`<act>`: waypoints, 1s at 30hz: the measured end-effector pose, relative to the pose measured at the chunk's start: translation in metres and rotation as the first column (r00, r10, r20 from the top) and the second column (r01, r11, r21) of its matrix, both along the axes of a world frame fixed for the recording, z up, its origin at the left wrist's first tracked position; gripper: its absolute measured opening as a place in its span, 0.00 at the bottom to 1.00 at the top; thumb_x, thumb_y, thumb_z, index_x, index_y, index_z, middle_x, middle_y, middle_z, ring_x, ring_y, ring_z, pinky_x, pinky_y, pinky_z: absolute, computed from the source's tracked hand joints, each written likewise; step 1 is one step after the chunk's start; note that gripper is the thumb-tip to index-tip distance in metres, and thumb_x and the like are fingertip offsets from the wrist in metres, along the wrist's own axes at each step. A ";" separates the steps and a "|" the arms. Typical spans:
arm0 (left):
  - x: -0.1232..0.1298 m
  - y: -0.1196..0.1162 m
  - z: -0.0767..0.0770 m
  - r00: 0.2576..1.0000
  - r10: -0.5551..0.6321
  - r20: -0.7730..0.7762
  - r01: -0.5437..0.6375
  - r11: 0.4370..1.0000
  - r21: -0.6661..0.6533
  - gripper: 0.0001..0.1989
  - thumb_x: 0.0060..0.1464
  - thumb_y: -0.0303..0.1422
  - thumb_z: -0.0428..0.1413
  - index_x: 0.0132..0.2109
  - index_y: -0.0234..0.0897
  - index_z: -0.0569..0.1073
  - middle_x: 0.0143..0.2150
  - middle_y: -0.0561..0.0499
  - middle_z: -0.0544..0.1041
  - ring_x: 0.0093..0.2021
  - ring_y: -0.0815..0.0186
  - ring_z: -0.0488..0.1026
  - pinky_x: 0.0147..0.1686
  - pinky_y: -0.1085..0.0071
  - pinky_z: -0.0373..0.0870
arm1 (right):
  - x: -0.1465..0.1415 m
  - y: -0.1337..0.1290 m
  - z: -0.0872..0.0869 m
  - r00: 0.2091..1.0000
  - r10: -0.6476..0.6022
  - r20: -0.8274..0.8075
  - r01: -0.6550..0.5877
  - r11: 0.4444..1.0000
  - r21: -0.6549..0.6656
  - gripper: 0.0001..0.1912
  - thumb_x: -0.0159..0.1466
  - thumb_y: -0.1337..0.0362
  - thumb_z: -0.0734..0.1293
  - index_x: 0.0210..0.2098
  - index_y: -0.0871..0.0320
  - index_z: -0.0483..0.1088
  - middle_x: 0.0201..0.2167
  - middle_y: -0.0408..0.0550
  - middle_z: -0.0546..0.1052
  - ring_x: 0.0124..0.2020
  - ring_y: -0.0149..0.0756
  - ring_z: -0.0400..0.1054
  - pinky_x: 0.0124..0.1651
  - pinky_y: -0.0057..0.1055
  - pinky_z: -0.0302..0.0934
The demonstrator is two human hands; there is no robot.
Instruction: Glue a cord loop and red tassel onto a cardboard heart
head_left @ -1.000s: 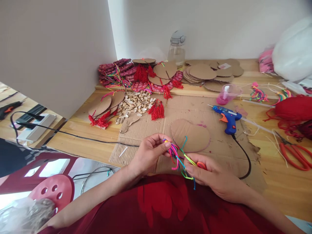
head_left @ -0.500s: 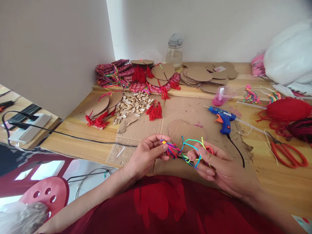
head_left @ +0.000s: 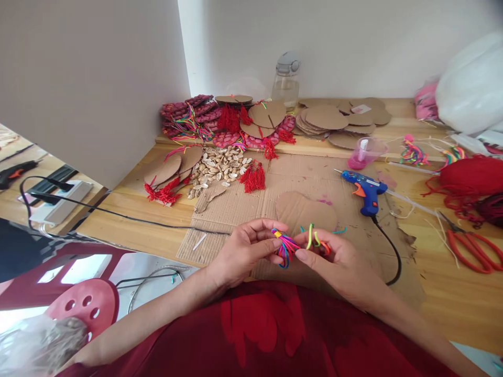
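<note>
A tassel of multicoloured cord (head_left: 287, 247), bound with yellow near its top, is pinched between the thumb and fingers of my left hand (head_left: 251, 246). Close beside it, my right hand (head_left: 334, 259) is closed on the cords at the tassel's other end; bright green, yellow and orange ends curl up over its fingers. Just beyond both hands lies a gourd-shaped cardboard piece (head_left: 306, 209) on a larger cardboard sheet (head_left: 255, 209). How the cords run inside my right hand is hidden.
A blue glue gun (head_left: 365, 191) and red-handled scissors (head_left: 471, 251) lie to the right. Peanut shells (head_left: 220, 167) and a red tassel (head_left: 253, 177) are further left. Behind stand a water bottle (head_left: 286, 84) and stacked cardboard shapes (head_left: 322, 119). A black cable (head_left: 157, 224) crosses the table.
My right hand has moved left, close to my left hand, and gathered the loose cord ends it held spread out. The view has shifted slightly.
</note>
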State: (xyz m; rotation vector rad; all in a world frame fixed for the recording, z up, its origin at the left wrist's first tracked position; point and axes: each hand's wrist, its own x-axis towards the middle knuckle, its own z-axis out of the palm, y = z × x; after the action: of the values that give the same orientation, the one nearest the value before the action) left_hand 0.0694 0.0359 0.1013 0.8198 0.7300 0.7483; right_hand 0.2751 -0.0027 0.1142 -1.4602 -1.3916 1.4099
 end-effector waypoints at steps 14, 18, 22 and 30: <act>0.005 0.002 -0.005 0.997 0.022 -0.072 -0.022 1.000 -0.001 0.17 0.49 0.39 0.70 0.41 0.30 0.80 0.32 0.49 0.80 0.27 0.73 0.75 0.25 0.80 0.73 | 0.002 -0.005 0.003 0.987 0.131 0.090 -0.134 0.991 0.023 0.18 0.71 0.51 0.61 0.30 0.56 0.69 0.26 0.43 0.69 0.28 0.34 0.60 0.30 0.30 0.55; 0.003 0.002 -0.007 0.996 0.045 -0.080 -0.043 0.999 0.024 0.16 0.51 0.38 0.70 0.39 0.31 0.79 0.31 0.51 0.79 0.27 0.74 0.75 0.26 0.80 0.73 | 0.004 -0.006 0.004 0.978 0.181 0.099 -0.181 0.983 -0.012 0.18 0.71 0.51 0.61 0.30 0.55 0.69 0.26 0.42 0.66 0.29 0.33 0.58 0.30 0.29 0.55; 0.002 0.002 -0.004 0.994 -0.001 -0.110 0.006 0.999 0.049 0.14 0.52 0.37 0.69 0.40 0.31 0.78 0.31 0.51 0.79 0.28 0.73 0.75 0.28 0.79 0.74 | 0.013 -0.001 0.001 0.989 -0.024 0.147 0.017 0.999 0.051 0.17 0.70 0.50 0.62 0.33 0.55 0.71 0.23 0.40 0.65 0.26 0.32 0.56 0.28 0.30 0.53; 0.008 -0.003 0.008 0.975 -0.107 -0.194 0.124 0.989 0.078 0.16 0.50 0.39 0.69 0.40 0.32 0.77 0.31 0.51 0.78 0.29 0.72 0.74 0.32 0.75 0.74 | -0.001 0.002 -0.006 0.985 0.132 -0.114 -0.132 0.991 0.004 0.22 0.70 0.44 0.59 0.35 0.55 0.67 0.25 0.41 0.66 0.27 0.32 0.60 0.30 0.29 0.57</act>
State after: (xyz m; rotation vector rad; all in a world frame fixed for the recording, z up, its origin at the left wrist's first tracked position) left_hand 0.0776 0.0332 0.1094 1.0172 0.8152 0.6065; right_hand 0.2736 -0.0003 0.1086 -1.2881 -1.4361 1.5537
